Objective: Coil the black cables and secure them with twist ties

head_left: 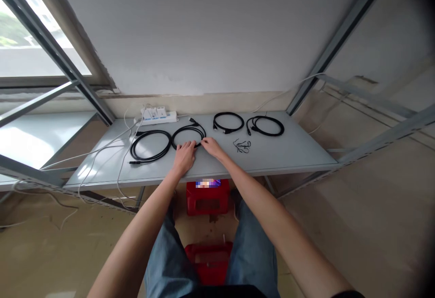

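Several coiled black cables lie on a low grey shelf (288, 153). My left hand (185, 153) rests palm down on the near edge of the second coil (188, 132), fingers together on the cable. My right hand (212, 146) pinches the same coil at its right side. To the left lies a larger coil (149, 146). Two more coils (228, 122) (265, 125) sit at the back right. A small bundle of black twist ties (242, 146) lies just right of my right hand.
A white power strip (156, 115) sits at the shelf's back left, with white cords (102, 153) trailing over the left side to the floor. Grey metal rack posts (61, 57) frame the shelf. Red stools (207, 198) stand under it between my knees.
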{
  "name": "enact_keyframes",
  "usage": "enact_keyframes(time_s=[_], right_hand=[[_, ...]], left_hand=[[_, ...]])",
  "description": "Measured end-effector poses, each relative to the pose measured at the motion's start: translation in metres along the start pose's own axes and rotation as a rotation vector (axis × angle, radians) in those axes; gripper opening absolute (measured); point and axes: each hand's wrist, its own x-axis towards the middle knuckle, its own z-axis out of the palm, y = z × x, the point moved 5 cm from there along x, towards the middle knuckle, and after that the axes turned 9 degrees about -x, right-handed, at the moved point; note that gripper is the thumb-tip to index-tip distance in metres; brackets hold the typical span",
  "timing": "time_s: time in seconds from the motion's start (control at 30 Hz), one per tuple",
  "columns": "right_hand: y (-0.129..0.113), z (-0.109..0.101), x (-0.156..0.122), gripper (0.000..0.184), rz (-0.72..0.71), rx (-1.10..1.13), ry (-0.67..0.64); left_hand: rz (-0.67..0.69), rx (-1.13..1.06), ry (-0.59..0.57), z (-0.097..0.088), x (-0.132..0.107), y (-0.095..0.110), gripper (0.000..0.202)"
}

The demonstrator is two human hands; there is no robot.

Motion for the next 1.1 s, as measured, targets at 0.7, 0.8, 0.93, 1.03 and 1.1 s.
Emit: enact_keyframes(time_s=[0.7,0.8,0.93,1.03,1.1], right_hand=[[-0.003,-0.015,-0.003,0.035,0.121,0.278,-0.225],[0.003,-0.017,-0.004,0.037,0.157,0.356,-0.297],[0.003,-0.019,-0.004,0.04,0.152,0.379,-0.357],[0.001,-0.019,-0.005,0.041,0.152,0.372,-0.361],[0.001,-0.019,-0.005,0.043,0.154,0.373,-0.352]], left_hand=[[0.013,-0.032,0.009,0.0,0.001,-0.001,0.025],[0.004,-0.047,0.013,0.0,0.001,-0.001,0.024],[-0.013,-0.05,0.003,-0.001,0.0,-0.001,0.025],[-0.013,-0.048,-0.002,-0.001,0.0,-0.001,0.026],[-0.011,-0.047,0.002,-0.001,0.0,0.0,0.026]])
